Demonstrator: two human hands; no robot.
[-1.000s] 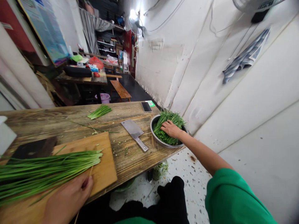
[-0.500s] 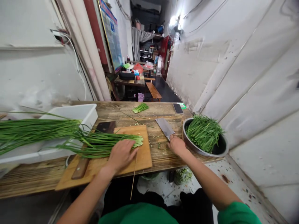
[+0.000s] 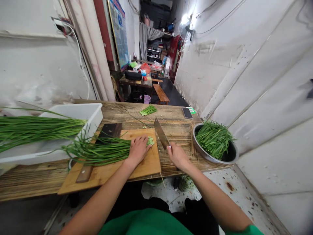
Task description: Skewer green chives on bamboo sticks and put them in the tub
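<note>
My left hand presses down on a bundle of long green chives lying across a wooden cutting board. My right hand grips the handle of a cleaver, whose blade is raised edge-down just right of the chives' cut ends. A metal bowl full of cut chives stands to the right of that hand, at the table's corner.
A white tub with more long chives sits at the left. A second dark cleaver lies partly under the bundle. A small chive pile and a phone lie at the table's far side. A white wall runs along the right.
My right hand left the bowl, took the cleaver by its handle and lifted it beside the board. My left hand slid along the chives toward their cut ends.
</note>
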